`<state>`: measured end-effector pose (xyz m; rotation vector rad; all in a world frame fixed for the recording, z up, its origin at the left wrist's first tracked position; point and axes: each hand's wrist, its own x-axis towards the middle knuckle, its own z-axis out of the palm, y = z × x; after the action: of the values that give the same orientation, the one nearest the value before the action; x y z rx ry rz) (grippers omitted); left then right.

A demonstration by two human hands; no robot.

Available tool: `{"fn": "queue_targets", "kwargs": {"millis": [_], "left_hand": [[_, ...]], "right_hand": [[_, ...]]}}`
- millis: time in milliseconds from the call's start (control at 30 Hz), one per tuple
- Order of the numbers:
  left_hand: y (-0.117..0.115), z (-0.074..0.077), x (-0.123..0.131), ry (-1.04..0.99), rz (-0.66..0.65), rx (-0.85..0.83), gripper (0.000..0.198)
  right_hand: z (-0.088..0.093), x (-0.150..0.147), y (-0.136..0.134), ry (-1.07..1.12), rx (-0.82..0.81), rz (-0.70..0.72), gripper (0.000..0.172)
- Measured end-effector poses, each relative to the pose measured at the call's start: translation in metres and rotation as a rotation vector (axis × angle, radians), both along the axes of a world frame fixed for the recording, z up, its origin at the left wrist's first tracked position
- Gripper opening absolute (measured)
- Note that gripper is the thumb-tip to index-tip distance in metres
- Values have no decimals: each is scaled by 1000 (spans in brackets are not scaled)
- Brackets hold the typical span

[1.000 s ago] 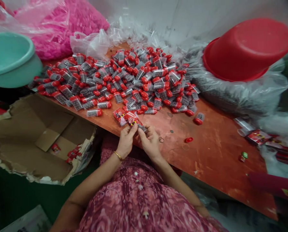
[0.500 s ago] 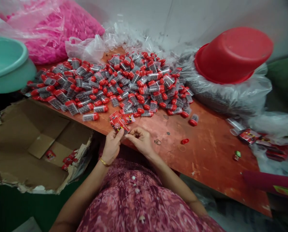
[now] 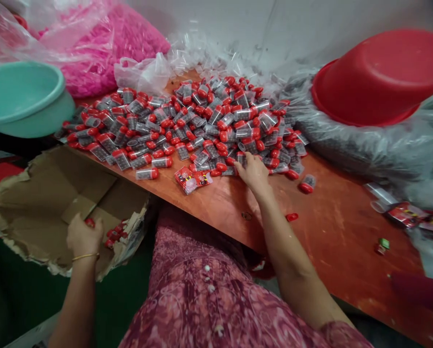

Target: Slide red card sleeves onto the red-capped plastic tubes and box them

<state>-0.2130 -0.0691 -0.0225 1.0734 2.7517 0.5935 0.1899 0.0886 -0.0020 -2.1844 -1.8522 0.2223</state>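
At the front of a heap of clear plastic tubes with red caps [image 3: 201, 130], my right hand [image 3: 255, 173] has its thumb and fingertips about one dark-filled tube [image 3: 241, 157]. My left hand [image 3: 84, 236] is over the torn cardboard box [image 3: 38, 203], fingers apart. A small red packet [image 3: 90, 222] shows between its thumb and fingers, apparently lying in the box below. More red packets [image 3: 115, 234] sit to the right inside the box. Flat red printed wrappers [image 3: 192, 179] lie on the table's front edge, left of my right hand.
A teal basin [image 3: 23, 96] stands at the left, beside a bag of pink pieces [image 3: 118, 43]. An upturned red tub [image 3: 379, 77] rests on a filled plastic bag [image 3: 365, 145] at the right. A loose red cap [image 3: 292, 217] lies on the orange tabletop [image 3: 328, 237].
My hands have parted from the red packet they held together. The left has gone down over the cardboard box; the right has reached forward to the tubes. The view has shifted slightly.
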Motion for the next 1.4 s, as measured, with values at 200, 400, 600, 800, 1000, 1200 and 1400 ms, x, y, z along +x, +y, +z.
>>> {"fn": "queue_targets", "kwargs": {"millis": [200,400,600,800,1000,1200,1400], "left_hand": [[62,10,111,-140,-667,383,32],[122,12,188,-212,-839,302,24],[124,17,190,-302,-894,309,9],[109,46,186,-582,-1140,296,8],[93,45,198,-1055,-917,319,12],[70,32,228,-1460,-567,357,28],[73,32,238,-1571,-335,342,39]], "right_hand": [[-2,1,-20,-49,-77,-62,34],[-25,16,-48,317,66,-163,15],[-27,-1,-61,836,349,-45,30],[3,-28,-61,1123,140,297,29],[-1,-38,-73,1207,200,188,24],[-14,-51,-82,1196,330,27,24],[-18,-64,-86,1253,343,-48,25]]}}
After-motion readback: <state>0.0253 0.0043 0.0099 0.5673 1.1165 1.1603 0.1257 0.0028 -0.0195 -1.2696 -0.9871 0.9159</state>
